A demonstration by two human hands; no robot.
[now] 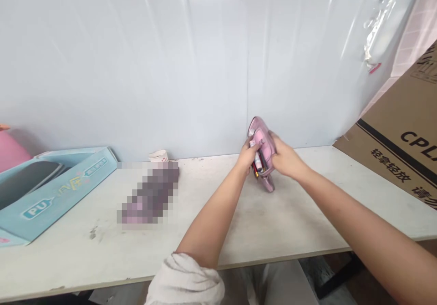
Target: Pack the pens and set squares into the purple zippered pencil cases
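A pink pencil case (265, 143) is held up above the table near the wall, tilted, with its lower end hanging down. My right hand (282, 156) grips its right side, fingers wrapped behind it. On the left side, my left hand (248, 156) is closed at the case's edge, its thumb pressed near a white tube (258, 159). Several pens (255, 170) show below that thumb, along the case's open side. Whether they lie inside the case or in my left fingers I cannot tell.
A blurred-out purple item (150, 195) lies left on the white table (205, 173), with a small whitish roll (159, 155) behind it. At far left stands a light-blue box (68, 191) with a grey object (30, 177) inside. A large cardboard box (392, 136) leans at right.
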